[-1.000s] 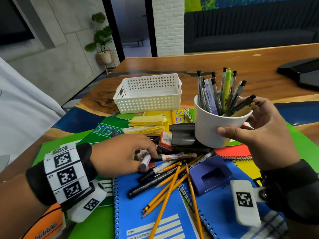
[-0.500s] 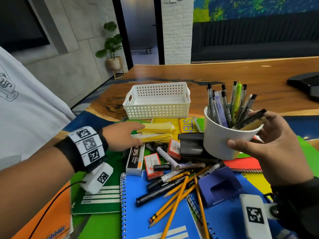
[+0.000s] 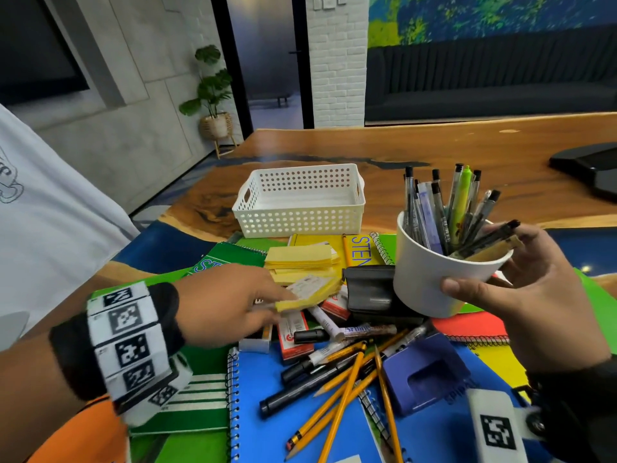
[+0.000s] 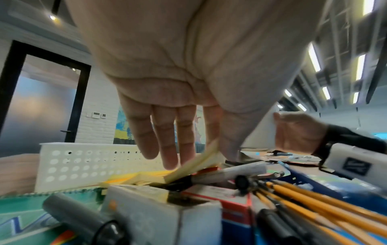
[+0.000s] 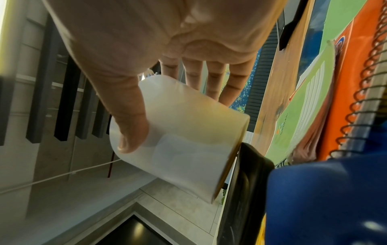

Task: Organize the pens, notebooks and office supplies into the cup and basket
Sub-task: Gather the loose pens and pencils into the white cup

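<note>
The basket [image 3: 300,202] stands behind the sticky notes [image 3: 302,262], with the cup [image 3: 434,279] to its right.

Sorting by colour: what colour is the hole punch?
Dark blue hole punch, seen best in the head view.

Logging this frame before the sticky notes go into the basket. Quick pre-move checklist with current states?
1. Left hand has the sticky notes: cannot tell. The fingers touch the pad and one edge is lifted, but the blur hides any firm pinch.
2. Basket is free to receive: ok. It sits upright on the table with nothing visible inside.
3. Path to the basket: ok. Only low notebooks and a second stack of notes lie between.
4. Cup is secure: ok. The right hand grips it with thumb in front and fingers behind.
5. Cup is level: not ok. It tilts, and the pens lean.
</note>
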`<state>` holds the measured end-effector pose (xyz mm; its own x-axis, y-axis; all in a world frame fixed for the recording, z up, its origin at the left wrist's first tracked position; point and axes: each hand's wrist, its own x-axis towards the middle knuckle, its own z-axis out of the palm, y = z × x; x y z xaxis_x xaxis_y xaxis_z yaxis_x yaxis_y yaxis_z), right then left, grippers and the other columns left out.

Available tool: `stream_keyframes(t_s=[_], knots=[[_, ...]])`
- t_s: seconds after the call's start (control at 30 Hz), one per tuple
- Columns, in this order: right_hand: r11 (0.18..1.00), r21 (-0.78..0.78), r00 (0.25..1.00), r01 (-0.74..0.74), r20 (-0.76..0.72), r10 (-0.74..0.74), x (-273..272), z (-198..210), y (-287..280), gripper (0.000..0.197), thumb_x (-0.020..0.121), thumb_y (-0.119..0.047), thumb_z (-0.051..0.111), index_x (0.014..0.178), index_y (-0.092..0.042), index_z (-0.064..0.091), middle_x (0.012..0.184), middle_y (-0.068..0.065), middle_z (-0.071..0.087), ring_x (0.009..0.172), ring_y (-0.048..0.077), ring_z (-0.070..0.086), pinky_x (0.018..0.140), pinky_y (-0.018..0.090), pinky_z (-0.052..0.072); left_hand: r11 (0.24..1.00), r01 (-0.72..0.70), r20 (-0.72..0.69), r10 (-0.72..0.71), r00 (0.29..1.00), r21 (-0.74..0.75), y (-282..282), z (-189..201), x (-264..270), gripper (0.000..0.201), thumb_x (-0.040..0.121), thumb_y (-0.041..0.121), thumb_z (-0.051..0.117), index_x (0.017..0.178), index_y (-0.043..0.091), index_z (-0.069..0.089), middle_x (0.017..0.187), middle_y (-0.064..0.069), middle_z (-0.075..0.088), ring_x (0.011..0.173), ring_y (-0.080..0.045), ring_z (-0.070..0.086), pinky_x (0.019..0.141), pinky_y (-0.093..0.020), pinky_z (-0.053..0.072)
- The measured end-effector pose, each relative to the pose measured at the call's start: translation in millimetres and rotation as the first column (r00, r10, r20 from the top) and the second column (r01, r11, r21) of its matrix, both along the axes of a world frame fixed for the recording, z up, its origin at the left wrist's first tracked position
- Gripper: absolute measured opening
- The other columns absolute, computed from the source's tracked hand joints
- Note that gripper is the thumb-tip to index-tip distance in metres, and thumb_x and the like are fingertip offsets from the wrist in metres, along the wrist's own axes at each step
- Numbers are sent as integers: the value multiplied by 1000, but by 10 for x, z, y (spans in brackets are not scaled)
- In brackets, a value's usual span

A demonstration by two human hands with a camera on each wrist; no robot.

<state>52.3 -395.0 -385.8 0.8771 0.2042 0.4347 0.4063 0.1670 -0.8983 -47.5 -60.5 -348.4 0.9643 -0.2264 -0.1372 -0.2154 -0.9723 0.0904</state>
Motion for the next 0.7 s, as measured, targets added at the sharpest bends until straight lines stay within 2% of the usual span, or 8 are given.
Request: stream_keyframes(t_s=[0.07, 0.13, 0.3, 0.4, 0.47, 0.53, 0.6, 0.7], knots=[[1000, 8, 1000, 1, 4, -1, 7, -8, 2, 90, 30, -49, 99, 107, -23, 60, 108, 3, 72, 104, 23, 69, 90, 44, 57, 998, 7, -61, -12, 998, -68, -51, 38, -134, 54, 83, 76, 53, 131, 51, 58, 114, 25, 59, 106, 8, 54, 91, -17, 44], [1000, 17, 1000, -2, 2, 2, 4, -13, 18, 91, 29, -49, 99, 107, -24, 60, 108, 2, 73, 104, 23, 69, 90, 43, 57, 974, -58, -89, 39, 995, -219, -40, 90, -178, 60, 79, 82, 46, 125, 47, 64, 113, 27, 62, 107, 9, 56, 93, -16, 45], [1000, 17, 1000, -11, 20, 11, -6, -20, 46, 84, 29, -42, 99, 104, -29, 63, 105, -1, 74, 101, 17, 71, 88, 36, 58, 905, -314, 68, 346, 936, -288, 424, 87, 140, 23, 98, 39, 56, 118, 38, 68, 117, 20, 66, 107, 2, 60, 99, -30, 48], [1000, 13, 1000, -14, 24, 14, -11, -33, 55, 81, 32, -26, 97, 105, -27, 62, 105, 0, 74, 100, 17, 70, 90, 39, 57, 860, -449, -66, 447, 892, -242, 666, 2, 270, 27, 99, 33, 56, 125, 37, 64, 131, 14, 62, 107, -2, 59, 94, -24, 44], [1000, 13, 1000, -22, 18, 21, -27, -27, 64, 87, 29, -40, 99, 106, -27, 62, 106, 1, 73, 101, 19, 70, 88, 38, 58, 889, -442, -180, 418, 890, -121, 663, -55, 278, 38, 100, 42, 53, 137, 38, 56, 141, 14, 55, 104, -2, 57, 90, -21, 42], [1000, 14, 1000, -22, 6, 22, -55, -9, 82, 91, 27, -48, 98, 108, -27, 62, 107, 1, 73, 101, 19, 70, 89, 40, 58, 925, -373, -238, 349, 906, -66, 590, -121, 237, 65, 88, 70, 49, 146, 43, 44, 151, 14, 46, 127, -7, 50, 107, -25, 38], [1000, -5, 1000, -23, 5, 23, -74, 9, 99, 95, 27, -49, 98, 111, -25, 60, 109, 1, 73, 104, 21, 70, 91, 45, 57, 944, -318, -286, 282, 916, -87, 497, -186, 176, 100, 65, 92, 41, 153, 46, 27, 160, 17, 28, 144, -8, 32, 118, -28, 26], [999, -32, 1000, -23, 0, 23, -93, 23, 99, 99, 30, -50, 98, 116, -21, 58, 116, 5, 71, 109, 24, 68, 95, 54, 53, 978, -202, -301, 178, 937, -53, 328, -263, 63, 111, 63, 91, 53, 154, 53, 1, 164, 22, -8, 154, -12, -3, 125, -39, 8]])
